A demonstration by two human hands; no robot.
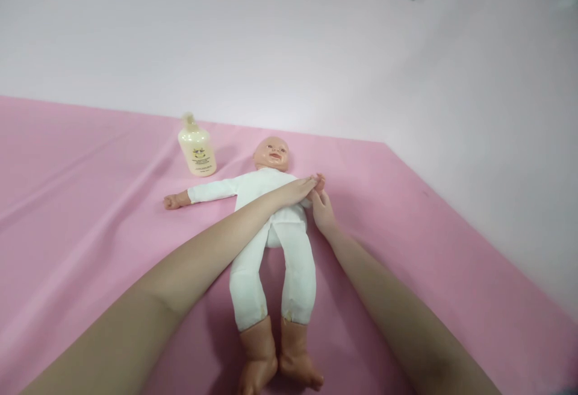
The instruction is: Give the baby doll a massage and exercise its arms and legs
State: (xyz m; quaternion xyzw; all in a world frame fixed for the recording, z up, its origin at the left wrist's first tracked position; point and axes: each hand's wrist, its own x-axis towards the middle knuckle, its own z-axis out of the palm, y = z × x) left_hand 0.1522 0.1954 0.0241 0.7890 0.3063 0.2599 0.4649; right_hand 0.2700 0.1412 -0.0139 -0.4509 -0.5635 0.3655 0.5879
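Baby doll (pixel 273 235) is on its back on the pink cloth (pixel 112 250), dead centre of my head view. Long axis runs near to far, almost straight away from me. Head (pixel 271 153) at the far end, face up and angled back toward me; bare feet (pixel 295 359) at the near end, legs a little apart, toes of one foot angled off to the right. White body, white limbs, brown hands and feet.

Doll's right arm (pixel 212 190) sticks out sideways to the left of view, roughly across the long axis, fist at the end. Its left arm goes out to the right, mostly covered.

My left hand (pixel 298 191) reaches across the doll's torso, fingers straight and together, over that left arm near the wrist. My right hand (pixel 324 211) is at the same spot from the outer side, doll's fingers poking out past both. Whether either grip is pinching the arm or just resting on it, can't tell; fingers overlap there.

Pump bottle (pixel 198 151) upright, left of the head, printed front facing me, beyond the right arm, not touching the doll.
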